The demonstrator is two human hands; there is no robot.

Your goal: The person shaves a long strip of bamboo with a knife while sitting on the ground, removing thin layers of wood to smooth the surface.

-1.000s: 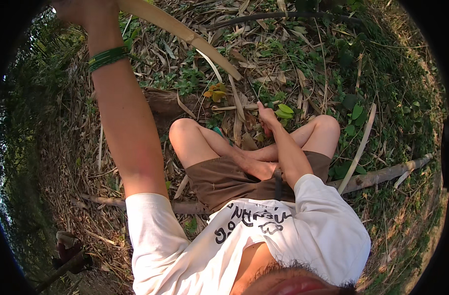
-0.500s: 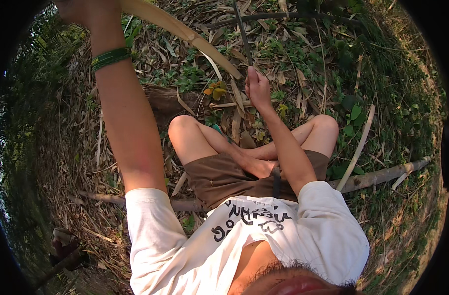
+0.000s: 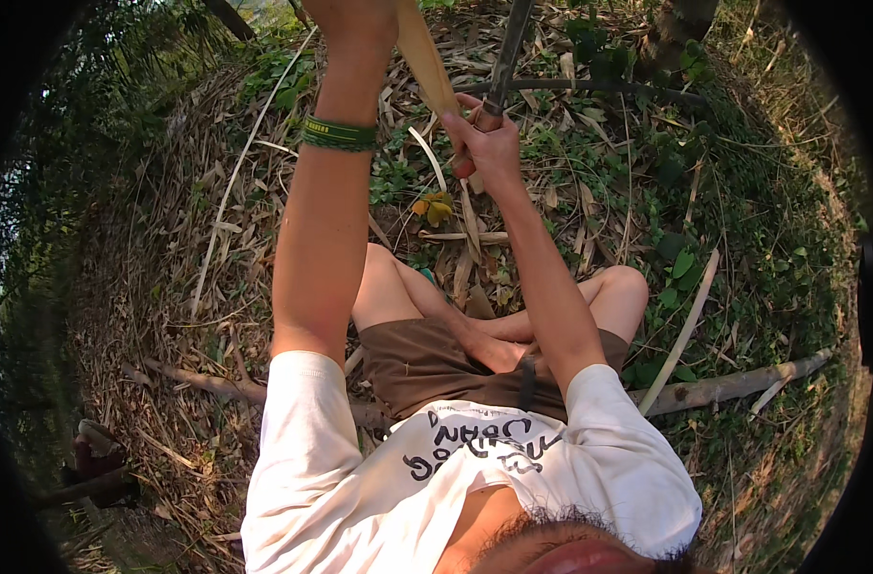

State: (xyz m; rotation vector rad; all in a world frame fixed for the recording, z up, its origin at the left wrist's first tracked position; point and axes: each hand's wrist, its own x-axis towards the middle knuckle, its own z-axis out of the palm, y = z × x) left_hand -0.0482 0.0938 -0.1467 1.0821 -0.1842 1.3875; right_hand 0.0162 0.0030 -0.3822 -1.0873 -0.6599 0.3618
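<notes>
At the upper edge my left hand (image 3: 352, 17) is closed around the upper part of a pale bamboo strip (image 3: 424, 59); its fingers are mostly cut off by the picture's edge. The strip slants down to my right hand (image 3: 489, 151), whose thumb lies against its lower end. That same hand grips a knife by its reddish-brown handle (image 3: 489, 120). Its long dark blade (image 3: 509, 53) points up and away from me, to the right of the strip. A green band (image 3: 339, 134) circles my left wrist.
I sit with crossed legs (image 3: 494, 335) on ground covered with dry leaves and low plants. A branch (image 3: 742, 384) runs behind my legs, with a pale stick (image 3: 683, 330) leaning over it at right. Another thin strip (image 3: 228, 187) lies at left, and a tree trunk (image 3: 676, 33) stands far right.
My left hand has moved right with the bamboo strip, which now slants more steeply. The strip's lower end has come against my right hand, whose thumb now rests on it beside the knife handle.
</notes>
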